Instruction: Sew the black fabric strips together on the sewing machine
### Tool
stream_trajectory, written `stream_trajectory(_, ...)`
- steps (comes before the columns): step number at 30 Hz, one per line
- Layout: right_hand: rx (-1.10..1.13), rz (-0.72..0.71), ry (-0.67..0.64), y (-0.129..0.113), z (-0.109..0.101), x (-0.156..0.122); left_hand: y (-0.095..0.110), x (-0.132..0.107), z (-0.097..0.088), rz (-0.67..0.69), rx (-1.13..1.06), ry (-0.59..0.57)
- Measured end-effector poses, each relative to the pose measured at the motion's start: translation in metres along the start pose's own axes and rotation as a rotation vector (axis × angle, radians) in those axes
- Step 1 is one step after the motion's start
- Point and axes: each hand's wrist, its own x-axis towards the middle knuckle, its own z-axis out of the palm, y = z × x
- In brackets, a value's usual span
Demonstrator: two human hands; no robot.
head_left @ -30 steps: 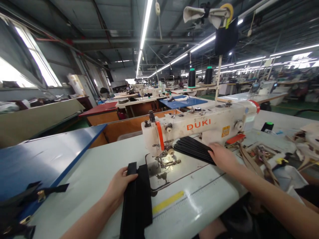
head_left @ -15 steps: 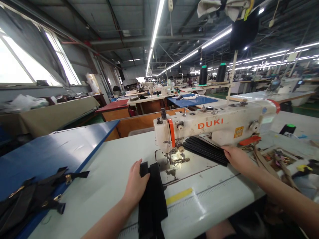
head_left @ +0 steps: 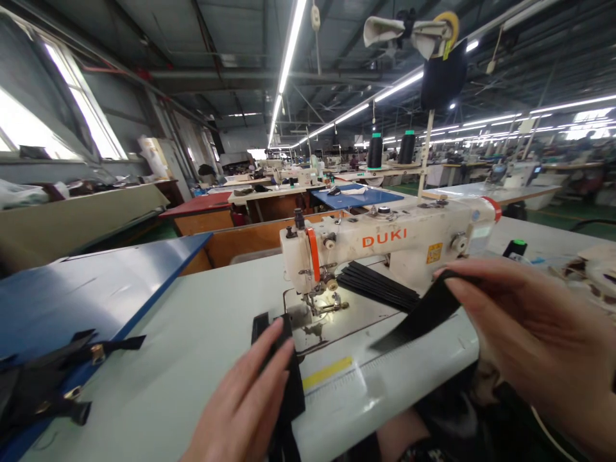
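My right hand [head_left: 524,327] pinches one end of a black webbing strip [head_left: 426,314] between thumb and fingers. The strip hangs down to the left over the table's front part, its lower end blurred. Behind it, a fan of several black strips [head_left: 378,285] lies on the bed of the sewing machine [head_left: 346,240]. My left hand [head_left: 245,391] rests with fingers stretched out over dark straps [head_left: 291,391] at the left of the needle area. These straps run down off the table's near edge, and the hand hides part of them.
A yellow tape strip [head_left: 328,373] and a ruler scale mark the table's front. On the blue table [head_left: 144,269] at left lie black straps with metal buckles [head_left: 58,378]. A black thread cone [head_left: 514,249] stands behind the machine's right end.
My right hand has drawn one strip from the fan and brought it right and nearer. My left hand has slid nearer along the straps, its fingers now stretched across them. The view has shifted.
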Motion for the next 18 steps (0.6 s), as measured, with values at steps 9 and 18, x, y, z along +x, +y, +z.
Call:
stream_trajectory(9,0.535,0.502,-0.775,-0.011,0.139,-0.064,0.016,-0.017,0.001,0.399,-0.009,-0.187)
stream_trajectory(18,0.323,-0.087,-1.121,-0.009,0.156,-0.081,-0.065,-0.020,0.008,0.016,0.034,-0.191)
